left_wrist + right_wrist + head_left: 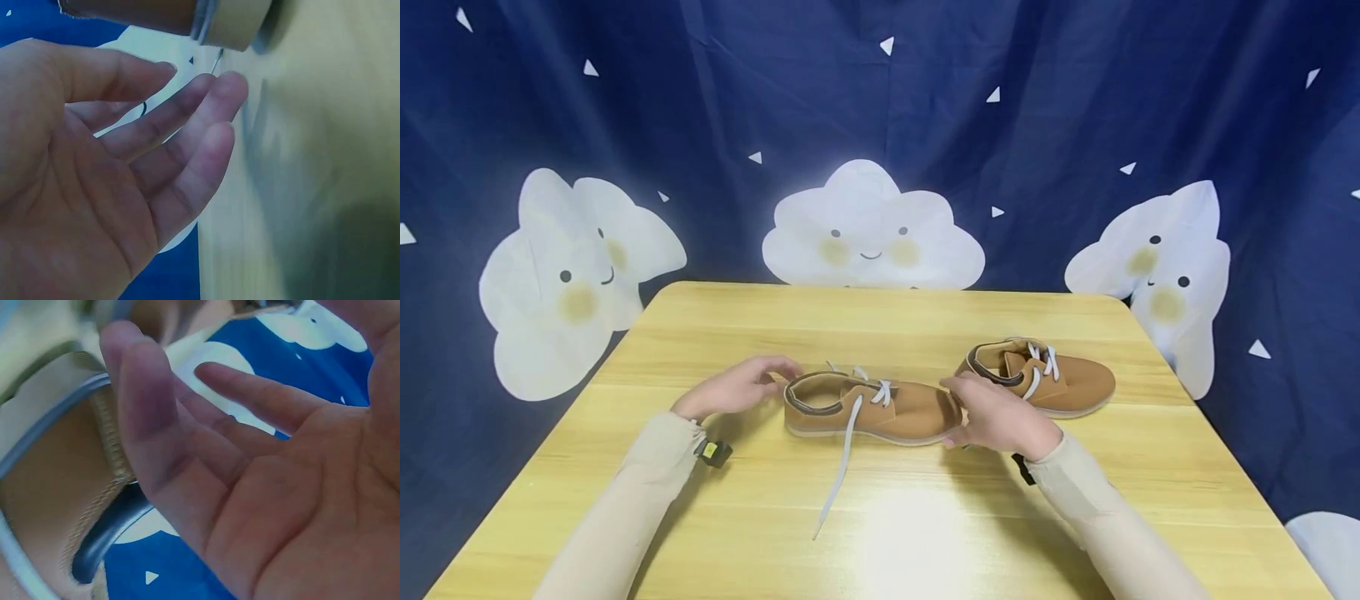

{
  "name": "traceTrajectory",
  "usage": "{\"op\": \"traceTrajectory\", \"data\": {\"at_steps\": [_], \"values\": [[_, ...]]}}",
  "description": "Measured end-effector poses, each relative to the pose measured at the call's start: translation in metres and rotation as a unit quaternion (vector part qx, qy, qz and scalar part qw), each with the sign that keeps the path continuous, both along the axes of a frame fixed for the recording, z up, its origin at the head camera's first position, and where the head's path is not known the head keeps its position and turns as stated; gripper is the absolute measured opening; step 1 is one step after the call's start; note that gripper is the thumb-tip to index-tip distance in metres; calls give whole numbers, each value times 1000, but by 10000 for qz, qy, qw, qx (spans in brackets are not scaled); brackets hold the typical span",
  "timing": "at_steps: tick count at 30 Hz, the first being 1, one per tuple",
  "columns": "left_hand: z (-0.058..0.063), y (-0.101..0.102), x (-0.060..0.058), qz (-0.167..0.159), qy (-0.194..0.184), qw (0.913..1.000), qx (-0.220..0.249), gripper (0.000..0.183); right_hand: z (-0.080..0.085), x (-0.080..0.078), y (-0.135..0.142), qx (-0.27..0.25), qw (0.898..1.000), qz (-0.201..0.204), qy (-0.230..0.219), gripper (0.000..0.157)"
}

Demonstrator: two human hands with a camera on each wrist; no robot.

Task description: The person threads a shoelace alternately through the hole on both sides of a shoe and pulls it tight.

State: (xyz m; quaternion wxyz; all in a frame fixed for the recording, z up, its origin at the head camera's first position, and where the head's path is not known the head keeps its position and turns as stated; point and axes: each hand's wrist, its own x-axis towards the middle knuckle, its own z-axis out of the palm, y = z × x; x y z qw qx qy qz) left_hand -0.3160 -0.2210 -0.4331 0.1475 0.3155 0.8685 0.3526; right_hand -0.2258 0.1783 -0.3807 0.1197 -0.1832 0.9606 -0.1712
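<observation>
A brown lace-up shoe (917,408) lies on the table, its toe pointing right and one white lace (844,467) trailing loose toward the front. At its heel is my left hand (741,387), fingers relaxed. In the left wrist view, a gap separates those fingers (212,156) from the shoe's heel (231,22). My right hand (1000,414) is at the toe with loosely bent fingers; whether it touches the shoe cannot be told. Just behind that hand sits a second brown shoe (1082,383), also toe to the right, its heel (56,444) large in the right wrist view.
The light wooden table (737,533) has rounded far corners. A dark blue curtain (880,108) with white clouds and small triangles hangs behind and around it. Bright glare lies on the tabletop at the front middle.
</observation>
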Motion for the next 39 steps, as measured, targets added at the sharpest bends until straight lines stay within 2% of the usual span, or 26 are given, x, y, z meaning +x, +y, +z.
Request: {"op": "traceTrajectory", "data": {"at_steps": [3,7,10,16,20,24,26,39], "values": [[-5,-2,7,-138,-23,9999,65,45,-5,5,4,-39,9999,-98,2,87],[-10,-3,16,-228,-363,9989,166,59,-12,5,6,-189,9998,-106,27,90],[-12,-2,22,-128,-548,9984,82,70,-15,5,7,-290,9995,-148,-43,90],[-13,1,30,83,-655,9977,121,83,-23,1,11,-503,9985,-116,-166,81],[-16,3,32,14,-606,9978,272,85,-26,-3,11,-885,9957,-46,-269,65],[-19,6,34,-129,-417,9981,436,81,-27,-6,9,-1020,9944,-73,-253,38],[-19,8,35,-118,-375,9981,484,79,-27,-8,7,-1037,9942,-155,-242,31],[-22,13,36,51,-323,9984,458,78,-29,-10,5,-1042,9942,-178,-200,28]]}}
